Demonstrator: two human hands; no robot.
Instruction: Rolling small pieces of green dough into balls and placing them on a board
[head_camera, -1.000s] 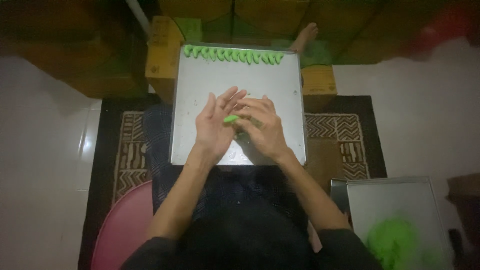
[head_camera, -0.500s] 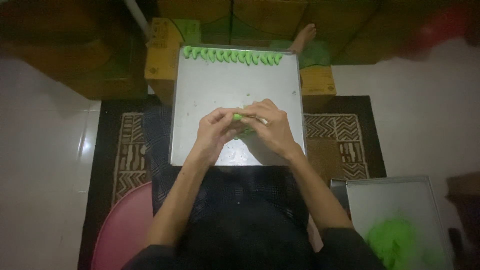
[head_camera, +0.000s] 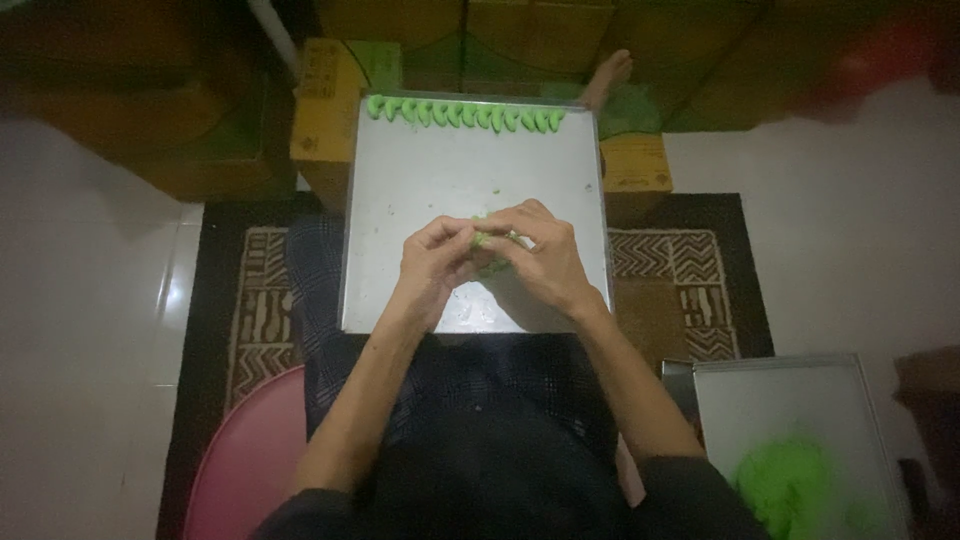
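Metal tray (head_camera: 440, 180) sat at frame centre over a patterned rug (head_camera: 680, 290). Left hand (head_camera: 432, 270) and right hand (head_camera: 540, 260) pinched a green dough piece (head_camera: 487, 240) between their fingertips; its orientation was hidden.

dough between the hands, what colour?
Green dough, pinched by both hands; head view.

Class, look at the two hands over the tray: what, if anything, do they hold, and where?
Both hands, left and right, pinch a small green dough piece between their fingertips; the exact contact spot is hidden.
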